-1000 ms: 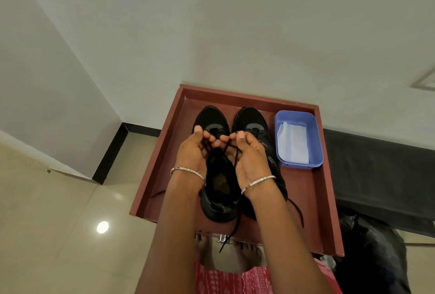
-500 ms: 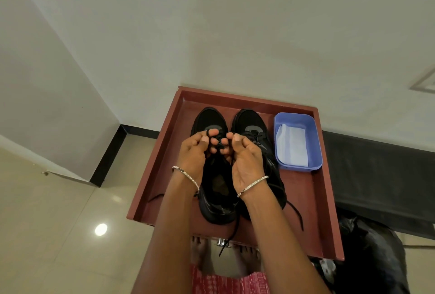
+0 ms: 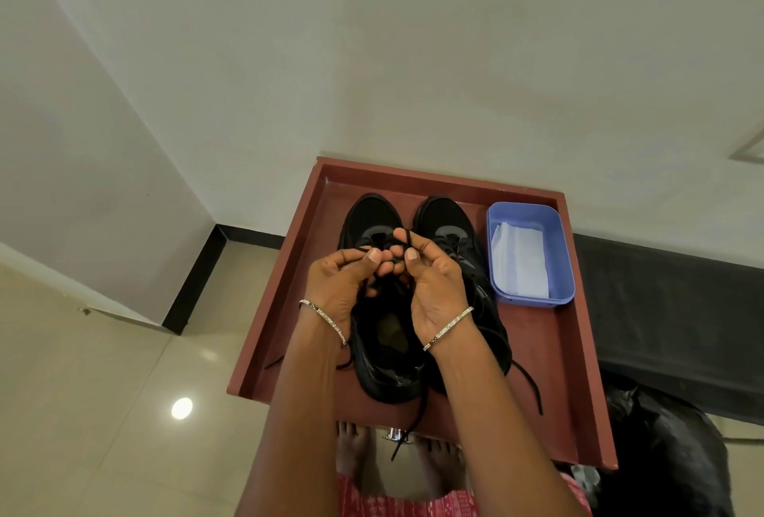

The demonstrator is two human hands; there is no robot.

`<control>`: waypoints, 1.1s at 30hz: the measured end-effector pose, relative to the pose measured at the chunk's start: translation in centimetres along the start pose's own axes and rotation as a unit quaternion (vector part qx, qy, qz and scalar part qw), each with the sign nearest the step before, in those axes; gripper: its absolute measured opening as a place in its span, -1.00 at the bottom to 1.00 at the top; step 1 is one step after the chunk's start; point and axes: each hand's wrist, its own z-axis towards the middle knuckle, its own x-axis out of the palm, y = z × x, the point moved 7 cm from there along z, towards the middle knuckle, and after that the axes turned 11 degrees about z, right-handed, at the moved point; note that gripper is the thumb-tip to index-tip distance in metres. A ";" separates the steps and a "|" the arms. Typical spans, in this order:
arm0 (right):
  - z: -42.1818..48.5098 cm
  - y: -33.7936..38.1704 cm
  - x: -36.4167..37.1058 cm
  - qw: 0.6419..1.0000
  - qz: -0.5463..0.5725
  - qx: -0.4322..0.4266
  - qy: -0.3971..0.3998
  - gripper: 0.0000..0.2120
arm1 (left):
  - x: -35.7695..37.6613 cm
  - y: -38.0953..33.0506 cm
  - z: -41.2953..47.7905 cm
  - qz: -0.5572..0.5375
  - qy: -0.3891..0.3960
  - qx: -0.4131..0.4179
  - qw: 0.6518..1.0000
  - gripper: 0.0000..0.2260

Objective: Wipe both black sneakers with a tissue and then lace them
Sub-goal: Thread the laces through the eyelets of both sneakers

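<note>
Head view. Left hand (image 3: 339,285) and right hand (image 3: 434,289) each pinch the black lace (image 3: 409,421) above the left sneaker (image 3: 372,218), which stands beside the right sneaker (image 3: 446,218) on the red-brown rimmed tabletop (image 3: 570,372). Compared with a second earlier, the fingertips have bunched closer over the forward eyelets, and the lace now loops over the right forefinger; lacing of this shoe appears under way, with loose ends trailing off the front rim. The blue tub (image 3: 562,252) holds a white tissue (image 3: 521,264).
</note>
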 end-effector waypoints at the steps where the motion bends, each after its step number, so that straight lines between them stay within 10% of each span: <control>1: 0.0 0.0 -0.1 1.000 0.003 0.001 0.000 -0.75 | 0.0 0.2 0.1 -0.009 -0.003 -0.012 1.000 -0.95; 18: -0.1 -0.1 -1.6 0.995 0.018 -0.049 -0.085 -0.87 | 0.6 -0.4 -0.5 0.008 0.075 -0.001 0.997 -0.86; 24: 0.1 -0.1 -0.2 0.999 -0.028 -0.031 0.028 -0.91 | 0.5 -0.3 -0.2 -0.011 0.059 -0.037 0.997 -0.66; 33: -0.7 0.8 0.9 0.989 -0.057 0.035 0.134 -0.81 | 0.4 0.0 -0.2 -0.042 0.034 -0.052 0.997 -0.90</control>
